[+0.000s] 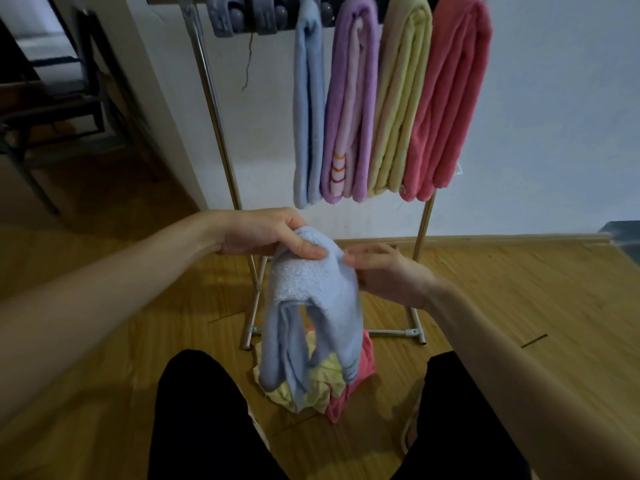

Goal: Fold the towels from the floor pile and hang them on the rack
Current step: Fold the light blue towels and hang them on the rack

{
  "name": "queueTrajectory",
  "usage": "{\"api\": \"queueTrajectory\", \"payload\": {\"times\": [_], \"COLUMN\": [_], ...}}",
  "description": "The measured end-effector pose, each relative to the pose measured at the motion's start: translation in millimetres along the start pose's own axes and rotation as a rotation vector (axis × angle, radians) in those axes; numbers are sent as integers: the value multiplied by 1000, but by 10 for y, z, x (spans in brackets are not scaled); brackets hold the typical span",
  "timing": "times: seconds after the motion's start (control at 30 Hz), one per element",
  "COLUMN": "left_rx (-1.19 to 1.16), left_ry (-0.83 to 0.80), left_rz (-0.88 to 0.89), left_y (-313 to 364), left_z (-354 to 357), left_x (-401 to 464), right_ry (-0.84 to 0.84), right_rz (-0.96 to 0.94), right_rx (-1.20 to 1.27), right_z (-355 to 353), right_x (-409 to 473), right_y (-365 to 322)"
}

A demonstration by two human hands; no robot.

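The left hand (266, 233) pinches the top of a light blue towel (311, 306), thumb curled over the bunched cloth and fingers behind it, so the towel hangs from that grip in front of the person's knees. The right hand (384, 271) is just beside the same top edge with its fingers loosely bent; its fingertips seem to touch or lightly nip the cloth, but whether it truly holds the towel I cannot tell. The towel droops in two loose lobes, uneven and not squared up, so it looks as if the folding of this one is only begun. Directly below it on the wooden floor (519, 289) lies the rest of the pile (343, 386): at least a yellow piece and a pink one, crumpled together between the person's dark-trousered legs (201, 427). Beyond the hands stands the metal rack (214, 109), and on its top bar four folded towels already hang side by side, touching: a blue towel (308, 109), a purple towel (349, 98), a yellow towel (401, 98) and a pink towel (450, 98). Grey clips (242, 15) sit on the bar to their left, where there appears to be room. By this showing, four are done, one is in hand, and at least two wait on the floor.
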State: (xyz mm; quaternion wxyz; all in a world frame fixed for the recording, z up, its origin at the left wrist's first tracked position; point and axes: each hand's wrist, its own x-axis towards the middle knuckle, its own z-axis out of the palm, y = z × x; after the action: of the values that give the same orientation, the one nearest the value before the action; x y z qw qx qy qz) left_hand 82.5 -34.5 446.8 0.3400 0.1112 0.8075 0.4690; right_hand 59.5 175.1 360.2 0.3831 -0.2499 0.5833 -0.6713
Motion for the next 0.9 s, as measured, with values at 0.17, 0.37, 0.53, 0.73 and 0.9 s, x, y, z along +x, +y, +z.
{"api": "queueTrajectory", "payload": {"times": [0.17,0.37,0.53,0.73,0.9], "left_rx": [39,61,-116,-83,283], "left_ry": [30,111,244,223,97], "left_rz": [-33,-15,95,151,41], "left_y": [-162,-431,-432,-228,-80], "left_z": [-23,-168,-200,-367,-630], "left_x": [-78,-236,-223,-167,-108], "right_ry": [27,202,139,-225,-165], "right_rz": [1,29,-14,77,146], "right_rx": [-86,-90,-104,-400,-1024], "right_z": [10,-169,-293,-324,-283], "right_x": [-55,-157,-162,-14,252], "right_y": [-179,-219,-278,-655,-972]}}
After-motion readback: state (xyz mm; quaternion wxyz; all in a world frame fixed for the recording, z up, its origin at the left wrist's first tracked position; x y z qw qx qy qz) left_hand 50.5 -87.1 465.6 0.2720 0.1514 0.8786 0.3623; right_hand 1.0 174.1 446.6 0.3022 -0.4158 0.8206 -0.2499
